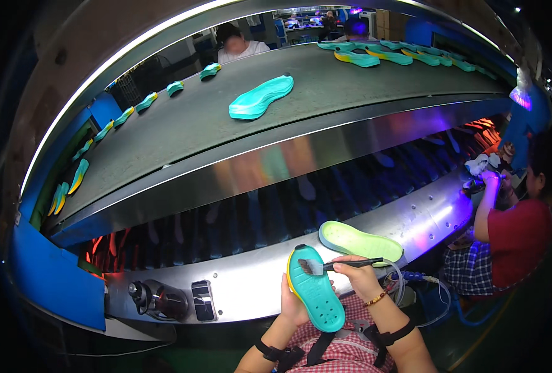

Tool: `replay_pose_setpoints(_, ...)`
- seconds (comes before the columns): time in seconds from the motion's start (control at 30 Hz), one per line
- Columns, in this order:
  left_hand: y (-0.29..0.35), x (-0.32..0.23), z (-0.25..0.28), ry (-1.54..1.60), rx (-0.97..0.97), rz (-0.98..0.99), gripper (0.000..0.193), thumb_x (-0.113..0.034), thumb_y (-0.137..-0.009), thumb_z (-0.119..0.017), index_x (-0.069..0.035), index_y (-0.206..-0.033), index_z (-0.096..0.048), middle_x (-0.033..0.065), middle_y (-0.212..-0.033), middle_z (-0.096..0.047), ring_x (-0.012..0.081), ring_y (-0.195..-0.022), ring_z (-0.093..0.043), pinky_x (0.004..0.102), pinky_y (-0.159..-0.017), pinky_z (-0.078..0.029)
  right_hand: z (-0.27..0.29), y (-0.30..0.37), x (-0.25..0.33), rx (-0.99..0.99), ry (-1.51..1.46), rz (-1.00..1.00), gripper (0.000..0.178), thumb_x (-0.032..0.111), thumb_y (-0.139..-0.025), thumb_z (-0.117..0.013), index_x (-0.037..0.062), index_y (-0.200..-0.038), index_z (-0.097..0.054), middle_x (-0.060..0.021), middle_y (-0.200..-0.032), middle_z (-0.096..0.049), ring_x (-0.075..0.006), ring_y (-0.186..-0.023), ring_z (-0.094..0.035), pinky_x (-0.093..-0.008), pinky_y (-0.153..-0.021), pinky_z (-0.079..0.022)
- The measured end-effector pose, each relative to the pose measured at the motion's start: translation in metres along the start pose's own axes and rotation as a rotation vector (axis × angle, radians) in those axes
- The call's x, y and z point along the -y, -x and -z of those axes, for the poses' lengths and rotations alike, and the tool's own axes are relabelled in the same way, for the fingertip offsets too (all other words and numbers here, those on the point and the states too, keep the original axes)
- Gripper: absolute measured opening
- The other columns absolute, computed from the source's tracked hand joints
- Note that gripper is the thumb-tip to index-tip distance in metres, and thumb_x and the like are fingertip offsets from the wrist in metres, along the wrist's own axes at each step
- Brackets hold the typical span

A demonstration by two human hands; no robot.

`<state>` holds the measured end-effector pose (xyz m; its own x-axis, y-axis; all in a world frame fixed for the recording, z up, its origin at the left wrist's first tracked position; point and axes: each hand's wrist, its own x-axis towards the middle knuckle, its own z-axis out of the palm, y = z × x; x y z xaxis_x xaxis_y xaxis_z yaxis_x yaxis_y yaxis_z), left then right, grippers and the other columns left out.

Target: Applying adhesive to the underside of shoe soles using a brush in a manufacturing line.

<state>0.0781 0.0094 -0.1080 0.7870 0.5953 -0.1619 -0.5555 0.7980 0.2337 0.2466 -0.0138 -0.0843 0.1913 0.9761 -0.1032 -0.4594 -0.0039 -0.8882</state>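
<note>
A teal shoe sole point(320, 298) with a yellow edge and a dark tip is gripped along its left side by my left hand point(293, 304). Its hollow upper face is turned up, toe end away from me. Between the fingers of my right hand point(361, 277) is a brush point(350, 263) with a black handle. The brown bristles touch the sole's inside near the toe end. Just beyond my right hand, a pale green sole point(358, 241) lies on the metal ledge point(245, 270).
Beyond the ledge runs a dark slatted opening, and above it a conveyor belt point(182, 133) carries several teal soles point(260, 98). A dark jar point(164, 301) and a phone point(203, 301) sit at left. Another person point(518, 224) works at right; clear tubes point(401, 286) hang nearby.
</note>
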Motion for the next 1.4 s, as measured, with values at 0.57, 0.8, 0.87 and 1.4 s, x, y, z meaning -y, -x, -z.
replay_pose_setpoints(0.57,-0.016,-0.023,0.000,-0.239,-0.288,-0.295,0.075,-0.067,-0.079,-0.014,-0.008,-0.113,-0.047,0.0134,-0.101,-0.055,0.0273,-0.096,-0.052,0.0405,-0.086,-0.041,-0.044,0.034,0.043,0.405,0.957,0.362,0.019,0.017,-0.070,-0.061,0.0050,-0.085,-0.064,-0.0153,-0.079,-0.062,-0.0300,-0.074,-0.060,-0.0352,-0.069,-0.047)
replay_pose_setpoints(0.8,-0.003,-0.022,-0.029,-0.197,-0.021,-0.195,0.080,-0.066,-0.079,-0.007,-0.005,-0.114,-0.045,0.0157,-0.099,-0.056,0.0287,-0.091,-0.056,0.0429,-0.080,-0.045,-0.041,0.033,0.090,0.306,0.521,0.011,0.019,0.011,-0.076,-0.064,0.0012,-0.092,-0.064,-0.0053,-0.079,-0.064,-0.0068,-0.071,-0.057,-0.0207,-0.065,-0.046)
replay_pose_setpoints(0.87,-0.005,-0.009,-0.035,-0.147,0.040,-0.139,0.079,-0.066,-0.079,-0.009,-0.006,-0.119,-0.042,0.0156,-0.102,-0.056,0.0296,-0.093,-0.055,0.0426,-0.083,-0.044,-0.048,0.022,0.088,0.158,0.489,0.198,0.020,0.012,-0.075,-0.065,0.0015,-0.092,-0.064,-0.0067,-0.081,-0.064,-0.0092,-0.074,-0.059,-0.0227,-0.067,-0.047)
replay_pose_setpoints(1.4,-0.008,-0.015,-0.056,-0.166,0.103,-0.164,0.078,-0.065,-0.080,-0.008,-0.006,-0.117,-0.043,0.0180,-0.103,-0.055,0.0288,-0.089,-0.057,0.0413,-0.079,-0.046,-0.046,0.038,0.084,0.640,0.543,0.192,0.020,0.010,-0.074,-0.065,0.0016,-0.093,-0.064,-0.0089,-0.086,-0.064,-0.0130,-0.082,-0.059,-0.0253,-0.074,-0.047)
